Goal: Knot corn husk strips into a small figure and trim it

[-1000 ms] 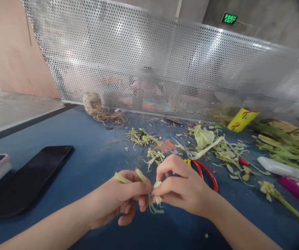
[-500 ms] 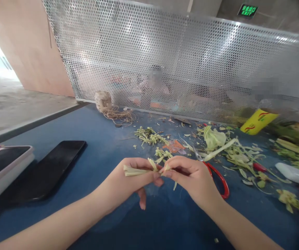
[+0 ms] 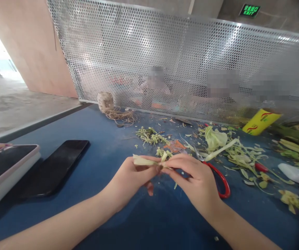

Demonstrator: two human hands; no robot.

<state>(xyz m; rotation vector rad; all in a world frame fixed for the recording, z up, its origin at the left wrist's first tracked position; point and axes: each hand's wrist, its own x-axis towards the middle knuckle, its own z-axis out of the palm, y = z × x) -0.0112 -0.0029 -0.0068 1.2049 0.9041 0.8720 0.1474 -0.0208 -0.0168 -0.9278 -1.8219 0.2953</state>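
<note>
Above the blue table, a pale green husk-like strip [image 3: 144, 160] is pinched between thumb and fingers of my left hand [image 3: 136, 178], its wide end sticking out to the left. The fingertips of my right hand [image 3: 194, 175] pinch the same piece at its other end, touching the left fingertips. A short end pokes up between the two hands; the fingertips hide the middle of the strip. Red-handled scissors [image 3: 226, 190] lie just beyond my right hand. Small knotted green pieces [image 3: 151, 136] lie behind the hands, some partly covered by them.
At left lie a black phone [image 3: 58, 166] and a pale-edged box-like item [image 3: 21, 170]. A twine roll [image 3: 105, 101] stands at the back, by a perforated metal screen [image 3: 165, 41] with people behind it. Leaf scraps [image 3: 245, 152] and a yellow packet [image 3: 262, 122] lie right.
The strip's wide end has tilted up and swung slightly to the right in my left hand. My left hand's lower fingers have curled in; my right fingers cover more of the strip.
</note>
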